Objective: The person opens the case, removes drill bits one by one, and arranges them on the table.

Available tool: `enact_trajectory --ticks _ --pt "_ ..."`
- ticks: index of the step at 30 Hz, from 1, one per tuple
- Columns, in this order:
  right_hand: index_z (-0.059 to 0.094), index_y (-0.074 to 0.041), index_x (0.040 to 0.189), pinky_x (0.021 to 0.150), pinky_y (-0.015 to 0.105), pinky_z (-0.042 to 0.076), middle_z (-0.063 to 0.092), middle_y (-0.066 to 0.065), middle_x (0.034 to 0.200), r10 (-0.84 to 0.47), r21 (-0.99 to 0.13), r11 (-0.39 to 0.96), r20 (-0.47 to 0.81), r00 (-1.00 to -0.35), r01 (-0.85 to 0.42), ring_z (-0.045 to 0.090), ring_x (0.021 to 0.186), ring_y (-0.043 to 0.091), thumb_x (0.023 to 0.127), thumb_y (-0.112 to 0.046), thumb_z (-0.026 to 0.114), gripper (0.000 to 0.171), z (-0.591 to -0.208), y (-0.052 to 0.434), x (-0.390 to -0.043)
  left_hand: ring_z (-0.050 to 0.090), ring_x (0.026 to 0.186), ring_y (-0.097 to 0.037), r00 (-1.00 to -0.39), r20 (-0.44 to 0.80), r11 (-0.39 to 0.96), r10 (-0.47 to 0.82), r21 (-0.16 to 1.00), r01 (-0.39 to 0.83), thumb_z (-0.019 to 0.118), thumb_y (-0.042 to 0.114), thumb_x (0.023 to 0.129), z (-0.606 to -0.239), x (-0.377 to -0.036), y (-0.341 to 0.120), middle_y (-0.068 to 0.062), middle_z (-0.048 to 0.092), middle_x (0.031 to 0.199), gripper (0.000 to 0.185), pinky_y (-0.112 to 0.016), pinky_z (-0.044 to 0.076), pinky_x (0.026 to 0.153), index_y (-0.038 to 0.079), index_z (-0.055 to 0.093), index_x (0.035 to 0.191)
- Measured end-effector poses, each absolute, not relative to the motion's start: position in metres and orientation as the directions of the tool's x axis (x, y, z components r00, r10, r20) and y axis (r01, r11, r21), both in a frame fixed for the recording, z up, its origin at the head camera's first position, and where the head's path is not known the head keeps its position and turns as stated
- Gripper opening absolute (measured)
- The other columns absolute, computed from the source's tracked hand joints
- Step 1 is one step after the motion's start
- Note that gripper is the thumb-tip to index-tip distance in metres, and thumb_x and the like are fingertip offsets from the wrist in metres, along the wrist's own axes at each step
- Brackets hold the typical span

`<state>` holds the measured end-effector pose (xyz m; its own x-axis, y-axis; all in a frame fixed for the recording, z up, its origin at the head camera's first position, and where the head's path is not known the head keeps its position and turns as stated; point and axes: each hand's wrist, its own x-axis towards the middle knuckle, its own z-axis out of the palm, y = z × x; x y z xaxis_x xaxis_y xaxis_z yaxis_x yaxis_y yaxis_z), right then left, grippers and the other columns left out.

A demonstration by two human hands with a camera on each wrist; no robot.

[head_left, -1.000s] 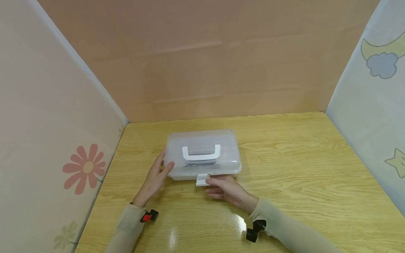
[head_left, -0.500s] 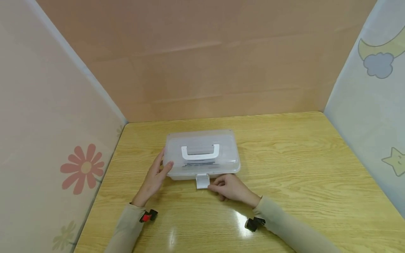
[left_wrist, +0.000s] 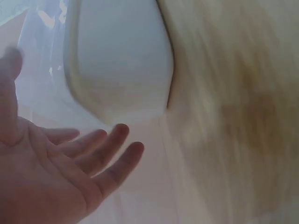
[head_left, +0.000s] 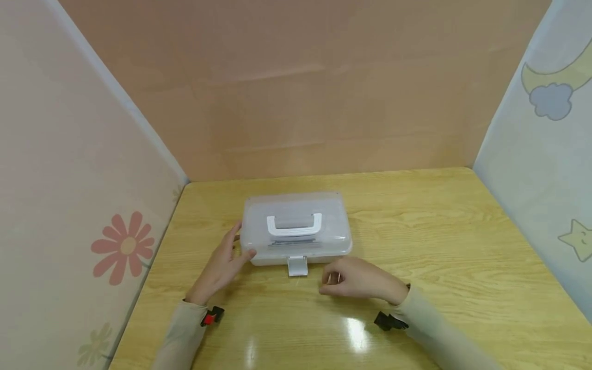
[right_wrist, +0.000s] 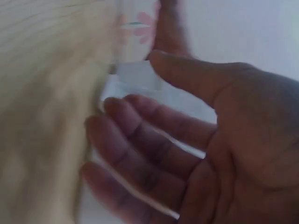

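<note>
A translucent plastic storage box (head_left: 296, 228) sits on a light wooden counter (head_left: 439, 246), left of centre and nearer the back edge than the front. Its lid is down, and a white carry handle (head_left: 294, 225) lies flat on top. A white latch (head_left: 297, 265) on the front wall hangs flipped outward and down onto the counter, so it seems to be unfastened.

The left hand (head_left: 222, 264) rests against the box's left front corner, fingers (left_wrist: 117, 144) straight and slightly spread, touching the plastic without curling round it. This looks like a steadying touch that keeps the box from sliding. The left wrist view is blurred but shows the open palm beside the box's rounded corner.

The right hand (head_left: 358, 280) hovers just above the counter, in front of the box and to the right of the latch, apart from both. Its fingers (right_wrist: 140, 140) are loosely bent and hold nothing; the right wrist view, also blurred, shows them relaxed and apart.

Both arms wear beige sleeves with small black clips at the wrists. Padded panels wall in the counter: a red flower (head_left: 124, 245) on the left, a moon, cloud and star on the right.
</note>
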<state>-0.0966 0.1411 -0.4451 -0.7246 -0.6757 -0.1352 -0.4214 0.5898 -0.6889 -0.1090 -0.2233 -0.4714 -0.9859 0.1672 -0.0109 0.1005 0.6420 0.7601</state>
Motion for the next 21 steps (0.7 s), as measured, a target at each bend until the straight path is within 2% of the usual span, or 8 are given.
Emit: enact_trajectory --ticks 3,6,9,12,15,18,21 --pt "0.080 -0.021 0.098 0.068 0.022 0.057 0.072 -0.017 0.082 -0.661 -0.725 0.514 0.007 -0.751 -0.459 0.063 0.073 -0.003 0.098 -0.034 0.079 0.014 -0.427 0.153 -0.095 0.046 0.150 -0.043 -0.988 0.017 0.661 0.153 0.741 0.115 0.079 0.050 0.095 -0.468 -0.108 -0.225 -0.015 0.036 0.171 0.101 -0.066 0.044 0.116 0.016 0.020 0.171" --pt "0.081 -0.015 0.100 0.066 0.023 0.059 0.074 -0.012 0.083 -0.537 -0.717 0.454 0.254 -0.805 -0.529 0.065 0.072 -0.001 0.091 -0.020 0.086 0.011 -0.417 0.167 -0.098 0.048 0.148 -0.043 -0.984 0.083 0.651 0.159 0.740 0.168 0.088 0.041 0.089 -0.464 -0.109 -0.225 -0.017 0.041 0.167 0.106 -0.065 0.045 0.115 0.015 0.024 0.169" --pt "0.079 -0.008 0.112 0.066 0.029 0.062 0.078 -0.001 0.096 -0.373 -0.679 0.467 0.430 -0.822 -0.566 0.069 0.082 0.009 0.081 -0.011 0.093 0.034 -0.420 0.180 -0.103 0.049 0.146 -0.042 -0.976 0.134 0.646 0.174 0.733 0.216 0.091 0.035 0.086 -0.462 -0.109 -0.224 -0.019 0.043 0.165 0.109 -0.064 0.046 0.114 0.012 0.024 0.169" --pt "0.067 -0.005 0.138 0.079 0.040 0.065 0.073 0.010 0.128 -0.298 -0.686 0.528 0.401 -0.866 -0.500 0.069 0.110 0.025 0.076 -0.017 0.097 0.070 -0.430 0.190 -0.110 0.049 0.147 -0.043 -0.974 0.139 0.647 0.178 0.729 0.222 0.093 0.034 0.084 -0.462 -0.109 -0.224 -0.019 0.043 0.166 0.113 -0.064 0.047 0.114 0.012 0.023 0.170" --pt "0.049 -0.004 0.157 0.095 0.053 0.062 0.059 0.021 0.152 -0.311 -0.718 0.577 0.247 -0.918 -0.389 0.061 0.132 0.043 0.078 -0.028 0.097 0.095 -0.446 0.198 -0.117 0.049 0.147 -0.045 -0.978 0.110 0.657 0.178 0.726 0.201 0.094 0.039 0.082 -0.465 -0.109 -0.223 -0.019 0.043 0.167 0.118 -0.066 0.046 0.114 0.015 0.020 0.171" --pt "0.041 -0.004 0.163 0.101 0.059 0.058 0.049 0.026 0.161 -0.340 -0.726 0.607 0.130 -0.931 -0.323 0.058 0.136 0.051 0.081 -0.034 0.096 0.103 -0.463 0.204 -0.123 0.048 0.150 -0.042 -0.978 0.079 0.664 0.193 0.723 0.189 0.094 0.045 0.081 -0.469 -0.110 -0.221 -0.015 0.045 0.166 0.121 -0.064 0.043 0.118 0.022 0.018 0.172" --pt "0.041 -0.007 0.164 0.103 0.059 0.057 0.048 0.024 0.163 -0.384 -0.728 0.594 0.120 -0.916 -0.344 0.056 0.139 0.050 0.081 -0.033 0.096 0.102 -0.476 0.207 -0.127 0.045 0.153 -0.036 -0.977 0.062 0.661 0.204 0.727 0.184 0.095 0.048 0.079 -0.472 -0.110 -0.219 -0.009 0.047 0.165 0.122 -0.061 0.040 0.122 0.028 0.018 0.171"
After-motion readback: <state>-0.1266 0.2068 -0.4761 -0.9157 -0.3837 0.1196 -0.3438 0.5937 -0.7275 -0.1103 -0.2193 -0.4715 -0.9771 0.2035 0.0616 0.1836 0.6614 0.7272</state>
